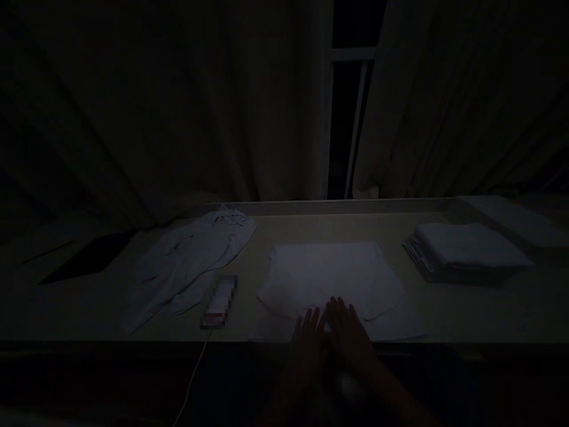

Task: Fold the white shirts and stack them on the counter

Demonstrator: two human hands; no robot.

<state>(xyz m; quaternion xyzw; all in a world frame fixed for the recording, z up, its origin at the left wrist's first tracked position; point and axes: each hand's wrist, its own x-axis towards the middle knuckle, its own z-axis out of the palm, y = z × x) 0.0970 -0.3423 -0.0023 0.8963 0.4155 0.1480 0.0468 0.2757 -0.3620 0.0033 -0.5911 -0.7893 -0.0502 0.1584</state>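
A white garment [331,273], partly folded, lies spread on the pale table in front of me; its exact kind is hard to make out in the dim light. My left hand [307,338] rests on its near edge with the fingers stretched out. Close beside it, my right hand [349,332] lies flat on the same edge, fingers extended and pointing away from me. The two hands nearly touch at the fingertips. Neither hand grips anything that shows.
A neat stack of folded white cloth [471,246] stands to the right. To the left lies a rumpled white garment [195,249]. Nearer me is a blurred-out phone-like device [219,302] with a white cable [194,373]. Dark curtains [267,101] hang behind the table [338,222].
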